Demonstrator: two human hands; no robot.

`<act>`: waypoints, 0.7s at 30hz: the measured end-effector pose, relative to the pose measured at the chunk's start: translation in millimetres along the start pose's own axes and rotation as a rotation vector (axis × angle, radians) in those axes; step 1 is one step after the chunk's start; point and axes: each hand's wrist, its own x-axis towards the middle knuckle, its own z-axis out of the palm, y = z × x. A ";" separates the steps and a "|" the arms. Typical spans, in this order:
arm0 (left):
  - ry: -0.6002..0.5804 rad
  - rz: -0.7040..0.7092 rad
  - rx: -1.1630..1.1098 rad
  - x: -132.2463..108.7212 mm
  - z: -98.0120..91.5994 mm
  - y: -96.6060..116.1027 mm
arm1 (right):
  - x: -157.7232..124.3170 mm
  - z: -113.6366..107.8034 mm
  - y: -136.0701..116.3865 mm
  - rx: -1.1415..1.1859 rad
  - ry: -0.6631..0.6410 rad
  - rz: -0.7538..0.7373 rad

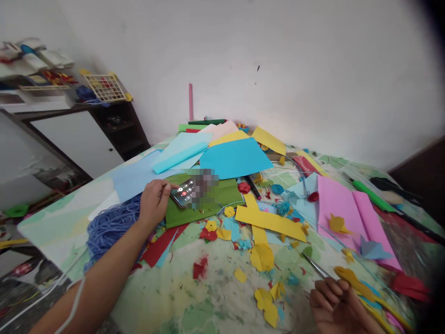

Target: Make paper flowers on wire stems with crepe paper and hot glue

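Observation:
My left hand (154, 200) reaches forward to a smartphone (185, 192) lying on a green paper sheet (205, 200); a finger touches the phone's lit screen, the other fingers curled. Part of the screen is blurred out. My right hand (339, 308) rests at the lower right with fingers closed around a thin metal tool (314, 265) whose tip points up and left; a yellow paper strip (354, 283) lies beside it. Yellow strips (269, 221) lie crossed in the table's middle.
The table (208, 297) is strewn with coloured paper: blue sheets (234, 158), pink sheets (342, 204), yellow and red scraps. A bundle of blue yarn (111, 225) lies at the left. A dark shelf with a basket (104, 86) stands at the back left. A white wall lies behind.

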 end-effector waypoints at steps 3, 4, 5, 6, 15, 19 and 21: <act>0.006 -0.021 0.007 -1.3 3.3 0.3 | -1.7 2.5 0.2 -0.002 -0.003 0.012; 0.013 -0.024 0.012 -1.5 4.7 -0.5 | -2.5 3.0 -0.1 -0.002 -0.006 0.019; 0.027 -0.026 0.013 -1.7 6.0 -1.5 | -3.4 3.5 -0.5 -0.004 -0.010 0.024; 0.042 -0.027 0.008 -1.7 7.1 -2.4 | -4.5 3.9 -1.0 -0.008 -0.013 0.029; -0.067 0.146 -0.271 -25.3 -1.7 93.9 | -12.5 15.0 3.7 -0.070 -0.027 0.000; -0.924 0.220 -0.606 -62.5 4.1 184.9 | -14.9 21.1 10.7 -0.066 0.008 0.002; -1.197 0.199 -0.787 -77.0 13.4 214.5 | -14.9 22.5 12.2 -0.083 0.004 -0.012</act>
